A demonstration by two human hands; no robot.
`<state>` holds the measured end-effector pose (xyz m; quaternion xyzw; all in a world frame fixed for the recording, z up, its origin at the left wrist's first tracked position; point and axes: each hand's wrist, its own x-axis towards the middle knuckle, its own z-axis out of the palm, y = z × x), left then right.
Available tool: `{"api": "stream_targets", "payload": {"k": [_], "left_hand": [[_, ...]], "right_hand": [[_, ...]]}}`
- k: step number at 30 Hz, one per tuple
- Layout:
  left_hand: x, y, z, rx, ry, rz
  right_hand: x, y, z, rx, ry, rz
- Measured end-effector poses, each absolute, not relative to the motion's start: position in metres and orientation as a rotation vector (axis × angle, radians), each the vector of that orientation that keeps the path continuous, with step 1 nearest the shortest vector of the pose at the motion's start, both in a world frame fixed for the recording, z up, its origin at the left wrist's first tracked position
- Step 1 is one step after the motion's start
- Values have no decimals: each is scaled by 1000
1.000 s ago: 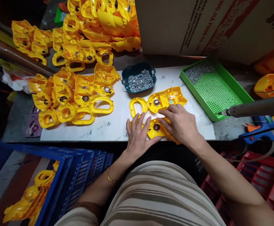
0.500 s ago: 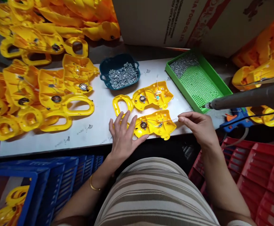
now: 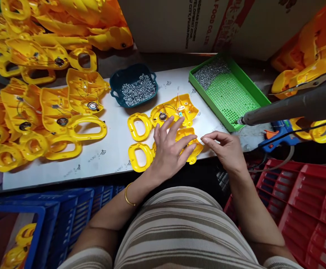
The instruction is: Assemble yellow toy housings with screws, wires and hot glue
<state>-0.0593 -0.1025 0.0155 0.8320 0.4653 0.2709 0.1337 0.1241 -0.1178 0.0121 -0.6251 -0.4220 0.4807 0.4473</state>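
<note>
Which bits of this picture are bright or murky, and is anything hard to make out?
Head view: the white sheet is brightest; head view: the cardboard box looks dim; head view: small metal parts glint in the dark teal basket; head view: the thin wire by the right hand is too fine to trace fully.

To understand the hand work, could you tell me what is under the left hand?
Under the left hand lies the nearer yellow shell. Its looped handle and opposite end show, with a thin wire by the right hand. Its middle is mostly covered and not visible.
</note>
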Motion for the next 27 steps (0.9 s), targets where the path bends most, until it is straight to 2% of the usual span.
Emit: {"api": "stream_targets", "payload": {"k": [12,23,27], "left_hand": [[-54,-104,13,2119,1317,838],[-58,-103,14,1953,1266,799],[-57,-104,15,2045,1358,795]], "right_hand": [[114,-116,20,-1517,-1179,1108],[118,-113,19,-1340,-1324,1189],[129,-119,15,-1442,-1375,1061]]}}
